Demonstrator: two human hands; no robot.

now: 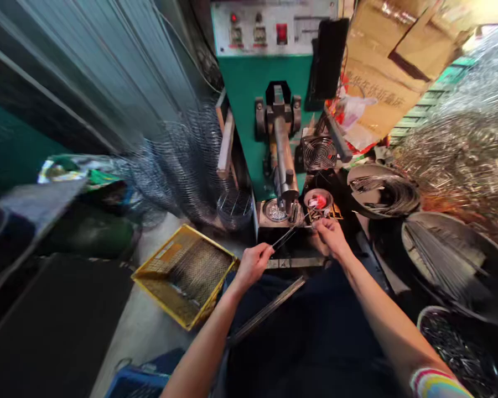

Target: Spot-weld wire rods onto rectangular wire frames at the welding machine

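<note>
My left hand is closed around the near end of a thin metal wire piece, which slants up to the right toward the machine's electrode tips. My right hand is beside those tips, thumb and fingers pinched together; what they hold is too small to make out. Just above both hands is the arm of a green spot-welding machine. A small dish of shiny bits sits left of the tips, and a round bowl with red and white items sits right. A bundle of straight rods lies across my lap.
A yellow crate stands on the floor at left, with coiled wire mesh behind it. At right are a basin of coiled wire, a large basin of straight rods and a bucket of small metal parts. A blue crate is bottom left.
</note>
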